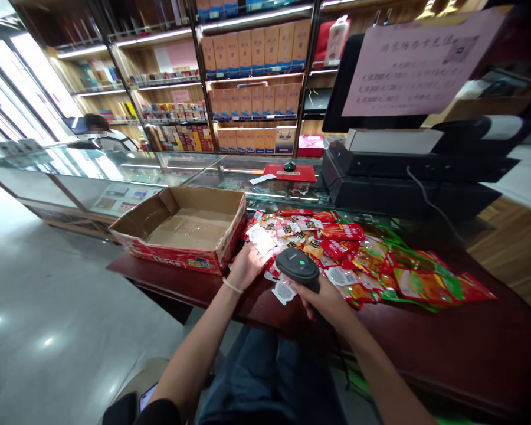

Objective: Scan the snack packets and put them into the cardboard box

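Note:
My right hand [325, 300] is closed round the grip of a black barcode scanner [297, 265] with a green light, pointing at a pile of small snack packets [336, 245] in red, white and green wrappers on the dark red table [446, 342]. My left hand [246, 267], a band on its wrist, rests on the left edge of the pile, its fingers on a white packet [262, 239]. One more white packet [284, 291] lies just under the scanner.
An empty cardboard box [183, 227] with red sides stands left of the pile. A black till with a printer [407, 177] stands behind. Glass counters [115, 171], a red mat with a mouse [291, 170] and stocked shelves lie beyond. A person sits far left.

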Available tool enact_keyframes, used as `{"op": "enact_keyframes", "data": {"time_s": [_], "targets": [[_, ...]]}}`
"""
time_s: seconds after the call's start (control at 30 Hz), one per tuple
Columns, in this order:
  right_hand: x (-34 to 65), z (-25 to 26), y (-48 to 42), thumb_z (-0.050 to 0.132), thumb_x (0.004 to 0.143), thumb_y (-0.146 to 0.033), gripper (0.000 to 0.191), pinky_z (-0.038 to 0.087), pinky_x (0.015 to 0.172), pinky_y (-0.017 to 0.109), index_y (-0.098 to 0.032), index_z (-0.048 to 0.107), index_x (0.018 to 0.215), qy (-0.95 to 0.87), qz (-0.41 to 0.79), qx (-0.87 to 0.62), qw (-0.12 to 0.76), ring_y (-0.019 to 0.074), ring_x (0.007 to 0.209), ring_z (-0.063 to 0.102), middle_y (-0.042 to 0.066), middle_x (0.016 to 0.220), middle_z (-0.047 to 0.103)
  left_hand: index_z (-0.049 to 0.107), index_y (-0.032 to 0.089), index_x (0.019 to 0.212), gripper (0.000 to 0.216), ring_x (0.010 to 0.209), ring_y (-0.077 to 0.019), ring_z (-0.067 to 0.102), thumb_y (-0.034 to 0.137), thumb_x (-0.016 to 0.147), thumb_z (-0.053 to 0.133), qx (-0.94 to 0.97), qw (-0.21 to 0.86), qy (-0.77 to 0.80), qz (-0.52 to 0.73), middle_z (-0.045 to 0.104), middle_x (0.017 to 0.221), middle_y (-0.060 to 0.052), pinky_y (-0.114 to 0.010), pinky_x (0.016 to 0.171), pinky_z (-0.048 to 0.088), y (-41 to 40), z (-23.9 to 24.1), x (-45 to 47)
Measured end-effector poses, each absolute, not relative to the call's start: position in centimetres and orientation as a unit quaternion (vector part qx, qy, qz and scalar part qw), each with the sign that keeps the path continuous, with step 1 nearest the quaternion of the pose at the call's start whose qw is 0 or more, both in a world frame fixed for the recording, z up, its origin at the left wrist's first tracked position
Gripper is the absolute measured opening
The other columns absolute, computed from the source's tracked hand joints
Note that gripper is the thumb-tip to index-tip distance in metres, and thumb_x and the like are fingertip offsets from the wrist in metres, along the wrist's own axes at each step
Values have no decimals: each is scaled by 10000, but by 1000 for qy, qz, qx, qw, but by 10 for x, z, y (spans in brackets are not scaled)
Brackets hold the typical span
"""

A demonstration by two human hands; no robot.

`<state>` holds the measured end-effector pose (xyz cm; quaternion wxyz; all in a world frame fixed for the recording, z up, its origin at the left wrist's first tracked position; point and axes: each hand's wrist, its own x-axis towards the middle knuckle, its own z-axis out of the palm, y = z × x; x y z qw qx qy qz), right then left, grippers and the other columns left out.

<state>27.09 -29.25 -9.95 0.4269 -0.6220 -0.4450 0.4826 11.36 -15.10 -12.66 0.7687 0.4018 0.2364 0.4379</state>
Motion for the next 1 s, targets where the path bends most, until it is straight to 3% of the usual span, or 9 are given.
{"op": "enact_keyframes", "data": {"time_s": [0.13,0.27,0.43,0.5,0.57,0.7,0.83,1.0], "targets": [[274,-90,-291,662,715,-565,382,380,333,234,-222,506,779,-442,472,-620,443,118,336,485,-67,468,520,590,152,1091,316,1098,-239,626,314,824,632,423,735,247,468,644,1203,-105,-421,983,500,-153,-104,109],[277,-85,-280,663,707,-592,408,382,342,241,-216,509,666,-455,481,-594,456,121,338,493,-36,451,523,641,159,1069,369,895,-216,682,364,768,698,579,613,284,456,710,1034,-63,-387,828,569,-134,-58,72],[264,-86,-258,684,666,-624,453,361,314,249,-217,489,627,-452,501,-573,464,122,327,474,-23,468,532,721,212,1036,267,944,-261,679,335,822,618,748,259,442,421,736,973,-43,-387,841,550,-77,-27,-20],[256,-86,-249,686,679,-608,433,359,314,245,-222,489,662,-450,515,-558,470,118,329,469,-26,470,536,716,226,1065,274,1062,-273,642,222,831,573,762,105,501,396,721,1065,-61,-414,945,499,-53,-32,-56],[248,-87,-241,686,683,-602,420,358,311,244,-229,493,704,-446,526,-552,469,116,319,459,-34,460,533,680,193,1136,367,1196,-266,567,135,809,524,769,21,527,361,659,1207,-94,-431,1034,432,-34,-43,-82],[237,-87,-228,692,668,-602,426,343,298,237,-232,507,769,-445,543,-541,462,115,308,457,-47,469,537,591,124,1253,533,1294,-293,468,87,725,533,786,-1,556,271,579,1311,-145,-488,1106,329,-11,-63,-105],[232,-80,-226,700,666,-590,435,361,313,227,-222,496,774,-453,537,-537,467,108,321,475,-53,501,550,623,113,1214,482,1199,-292,562,102,747,503,783,34,571,243,615,1260,-153,-427,1037,426,-12,-68,-103],[239,-72,-231,679,688,-596,431,351,319,210,-213,482,685,-439,525,-547,483,96,324,465,-56,459,520,691,181,1089,325,1021,-250,658,209,834,490,793,34,537,287,718,1063,-92,-371,932,499,-27,-58,-89]]}}
